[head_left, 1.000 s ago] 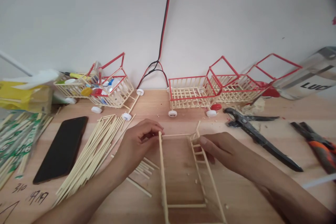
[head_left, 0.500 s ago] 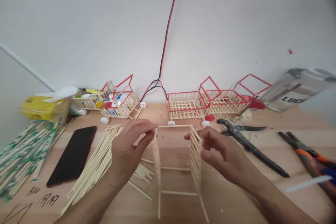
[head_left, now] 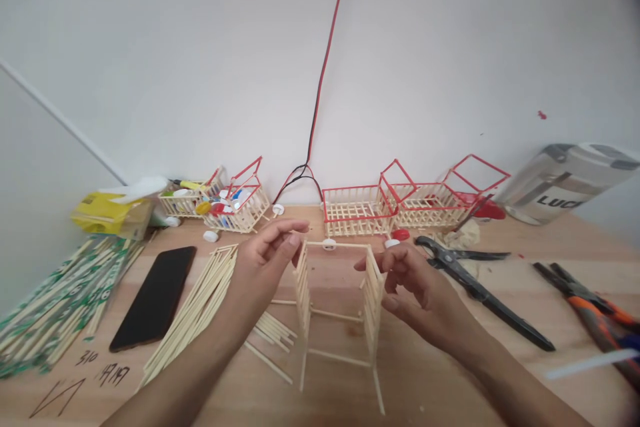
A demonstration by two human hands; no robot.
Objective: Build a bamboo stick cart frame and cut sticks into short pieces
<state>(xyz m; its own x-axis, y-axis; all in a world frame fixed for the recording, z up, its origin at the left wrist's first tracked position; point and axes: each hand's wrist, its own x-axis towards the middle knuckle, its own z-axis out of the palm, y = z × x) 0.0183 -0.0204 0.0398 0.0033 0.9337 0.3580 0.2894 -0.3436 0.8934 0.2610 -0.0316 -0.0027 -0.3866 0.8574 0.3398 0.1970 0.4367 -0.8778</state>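
A small frame of thin wooden sticks [head_left: 340, 353] stands at the middle of the table, with slatted side panels joined by crossbars. Near its upper left corner is my left hand [head_left: 267, 257]; the thumb and index finger are apart, with nothing seen between them. My right hand [head_left: 415, 280] is at the right slatted panel [head_left: 373, 300]. Its index finger reaches behind the panel, the tip showing on the inner side, while the thumb rests by the outer side. Loose sticks [head_left: 193, 317] lie beside and under my left forearm.
Small stick carts with red trim [head_left: 357, 210] and carts filled with bottle caps [head_left: 240, 207] line the wall. Pruning shears [head_left: 480, 287] and orange-handled pliers [head_left: 590, 307] lie right. A black phone [head_left: 153, 297] and wrapped sticks [head_left: 60, 297] lie left. A clear container [head_left: 565, 180] leans at back right.
My left fingers have come slightly away from the frame's upper left corner and spread. My right hand stays at the right panel. The view has shifted a little, and the frame is slightly turned.
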